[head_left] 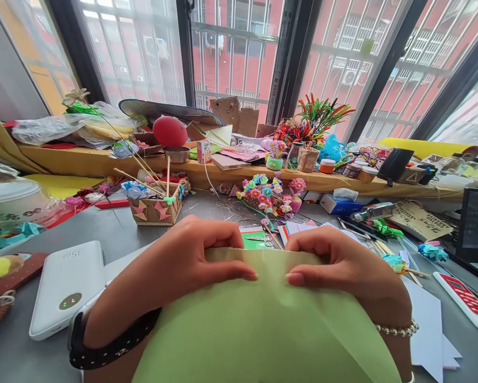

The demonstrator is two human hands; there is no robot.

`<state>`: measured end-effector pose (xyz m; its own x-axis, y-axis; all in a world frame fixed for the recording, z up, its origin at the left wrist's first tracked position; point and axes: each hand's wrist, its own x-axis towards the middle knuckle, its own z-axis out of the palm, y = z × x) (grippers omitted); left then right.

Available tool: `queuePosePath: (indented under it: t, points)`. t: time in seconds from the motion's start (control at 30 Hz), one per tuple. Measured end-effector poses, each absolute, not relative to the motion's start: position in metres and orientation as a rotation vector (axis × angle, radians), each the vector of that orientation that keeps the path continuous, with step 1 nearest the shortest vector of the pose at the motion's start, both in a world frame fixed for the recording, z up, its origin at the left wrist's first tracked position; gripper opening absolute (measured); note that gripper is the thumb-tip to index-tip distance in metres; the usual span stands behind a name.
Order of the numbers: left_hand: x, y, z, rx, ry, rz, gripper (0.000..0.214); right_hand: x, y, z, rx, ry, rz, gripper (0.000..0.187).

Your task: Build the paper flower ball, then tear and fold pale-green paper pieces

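A large sheet of light green paper point(262, 330) is held up in front of me, its top edge pinched between both hands. My left hand point(199, 252) is closed on the edge left of the middle, thumb on the near face and fingers behind. On the other side, my right hand point(334, 258) grips the same edge in the same way, with a small gap between the two thumbs. The paper bows and shows faint creases; its lower part runs out of view. Behind it, scissors point(267, 242) lie on the table, partly hidden.
A white power bank point(69, 287) lies at left, near a cardboard box point(157, 210) holding sticks. Colourful pipe-cleaner flowers point(262, 194) stand at the back. On the right are white paper sheets point(426, 319), a red-and-white calculator point(468, 303) and a dark screen point(476, 226). A crowded ledge point(231, 173) runs below the windows.
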<state>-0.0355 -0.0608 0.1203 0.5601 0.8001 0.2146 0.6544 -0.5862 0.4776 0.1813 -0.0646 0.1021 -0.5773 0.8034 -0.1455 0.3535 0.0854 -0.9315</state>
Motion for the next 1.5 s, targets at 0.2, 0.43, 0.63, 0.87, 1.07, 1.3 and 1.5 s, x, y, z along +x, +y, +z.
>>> queuePosePath:
  t: [0.2, 0.43, 0.63, 0.87, 1.07, 1.3, 1.5]
  points:
    - [-0.036, -0.065, 0.122, 2.412, 1.118, 0.697, 0.028, 0.178, -0.068, 0.106, -1.108, -1.862, 1.581, 0.021]
    - [-0.037, -0.066, 0.121, 2.353, 1.06, 0.762, 0.025, 0.176, -0.073, 0.11, -1.078, -1.785, 1.647, 0.022]
    - [-0.039, -0.068, 0.12, 2.287, 1.051, 0.763, 0.026, 0.175, -0.071, 0.109, -1.057, -1.825, 1.636, 0.024]
    - [-0.037, -0.066, 0.122, 2.241, 1.073, 0.759, 0.027, 0.176, -0.07, 0.108, -1.04, -1.811, 1.629, 0.026]
    - [-0.036, -0.066, 0.123, 2.221, 1.1, 0.733, 0.029, 0.176, -0.069, 0.105, -1.019, -1.787, 1.652, 0.024]
    - [-0.035, -0.071, 0.124, 2.24, 1.177, 0.787, 0.03, 0.176, -0.07, 0.097, -0.939, -1.676, 1.619, 0.022]
    - [-0.039, -0.07, 0.123, 2.268, 1.15, 0.831, 0.031, 0.178, -0.067, 0.093, -0.961, -1.627, 1.637, 0.023]
